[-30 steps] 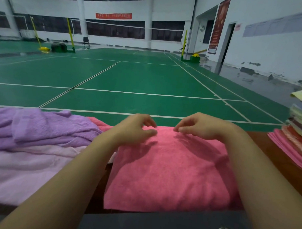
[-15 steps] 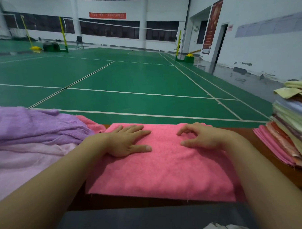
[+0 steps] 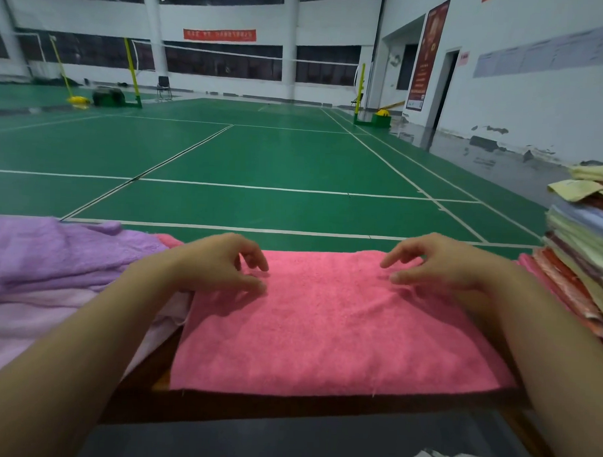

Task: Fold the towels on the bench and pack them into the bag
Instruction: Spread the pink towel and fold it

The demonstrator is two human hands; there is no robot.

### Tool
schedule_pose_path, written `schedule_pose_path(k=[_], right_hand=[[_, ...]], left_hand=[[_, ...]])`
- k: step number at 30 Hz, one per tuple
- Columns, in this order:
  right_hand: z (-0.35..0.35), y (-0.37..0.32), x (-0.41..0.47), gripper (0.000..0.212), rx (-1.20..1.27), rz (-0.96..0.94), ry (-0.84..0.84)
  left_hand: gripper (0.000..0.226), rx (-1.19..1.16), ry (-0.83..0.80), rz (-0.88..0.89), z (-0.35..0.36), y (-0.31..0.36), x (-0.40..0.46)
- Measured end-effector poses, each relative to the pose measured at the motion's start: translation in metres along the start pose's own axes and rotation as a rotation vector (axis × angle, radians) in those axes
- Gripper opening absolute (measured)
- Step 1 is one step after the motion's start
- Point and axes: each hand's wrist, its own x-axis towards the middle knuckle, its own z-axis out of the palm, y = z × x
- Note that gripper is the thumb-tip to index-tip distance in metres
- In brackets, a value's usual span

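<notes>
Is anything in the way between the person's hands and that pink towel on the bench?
Nothing visible. The left hand and right hand sit right over the pink towel, fingers loosely curled at its far edge. The purple towels and folded stack lie off to the sides.

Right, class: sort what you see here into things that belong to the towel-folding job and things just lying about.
Job:
pink towel
purple towel
pale pink towel
folded stack
bench
left hand
right hand

Lying about:
net posts
chair
red banner
</notes>
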Motion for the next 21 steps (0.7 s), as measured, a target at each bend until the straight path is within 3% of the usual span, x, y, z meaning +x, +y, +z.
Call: schedule_pose_path(k=[5, 11, 21], right_hand=[[-0.005, -0.002, -0.005, 0.035, -0.233, 0.139, -0.175], [-0.005, 0.001, -0.011, 0.057, -0.232, 0.237, -0.173], [-0.002, 0.008, -0.016, 0.013, -0.257, 0.127, -0.117]], left_hand=[[0.04, 0.042, -0.107, -0.089, -0.01, -0.005, -0.01], [0.035, 0.065, -0.097, -0.099, -0.008, -0.005, -0.005], [0.012, 0.144, -0.104, -0.033, -0.004, -0.006, -0.012]])
